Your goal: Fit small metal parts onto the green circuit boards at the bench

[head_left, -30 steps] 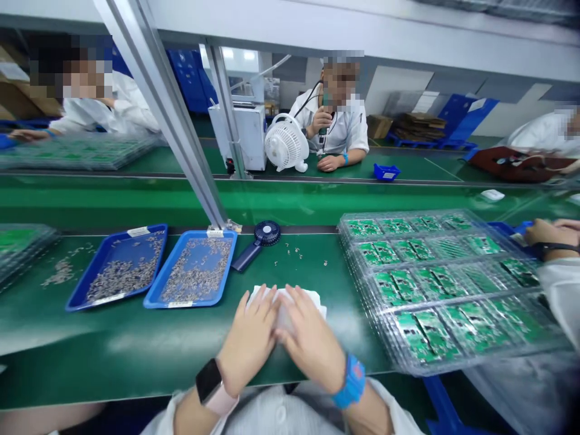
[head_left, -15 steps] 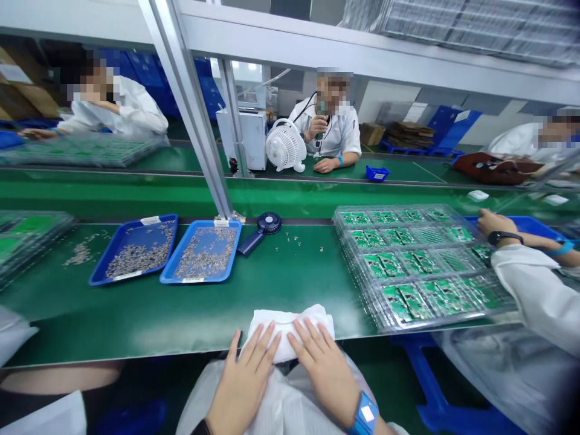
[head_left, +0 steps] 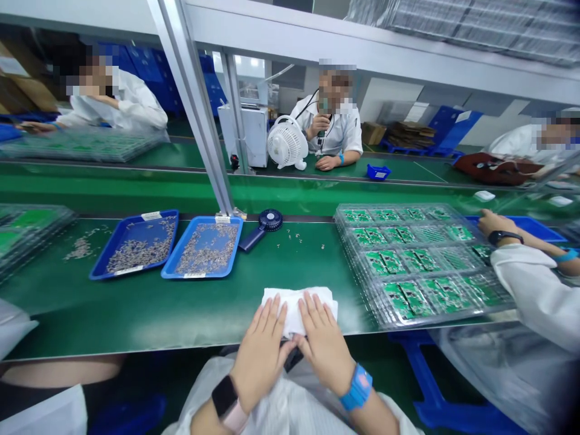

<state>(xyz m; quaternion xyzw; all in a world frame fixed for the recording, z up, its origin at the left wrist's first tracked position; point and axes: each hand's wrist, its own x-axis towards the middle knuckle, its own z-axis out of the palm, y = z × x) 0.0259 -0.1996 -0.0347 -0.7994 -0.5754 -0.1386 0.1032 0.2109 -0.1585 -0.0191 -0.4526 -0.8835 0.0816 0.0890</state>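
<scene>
A folded white cloth or paper towel (head_left: 296,296) lies at the front edge of the green table. My left hand (head_left: 263,350) rests flat on its left part, fingers stretched out. Beside it my right hand (head_left: 324,347) presses flat on the right part, fingers also straight. The two thumbs nearly meet at the cloth's near edge. Neither hand is closed around anything, and the palms hide part of the cloth. A dark watch is on my left wrist and a blue band on my right.
Two blue trays (head_left: 140,244) (head_left: 202,248) of small metal parts stand at left, near a dark handheld fan (head_left: 270,220). Clear plastic trays of circuit boards (head_left: 417,260) are stacked at right, where a co-worker's hand (head_left: 496,225) reaches. Small loose parts (head_left: 296,237) lie beyond the cloth.
Both my hands and the cloth have moved forward, further onto the table. The thumbs have come together, and the cloth looks flatter.
</scene>
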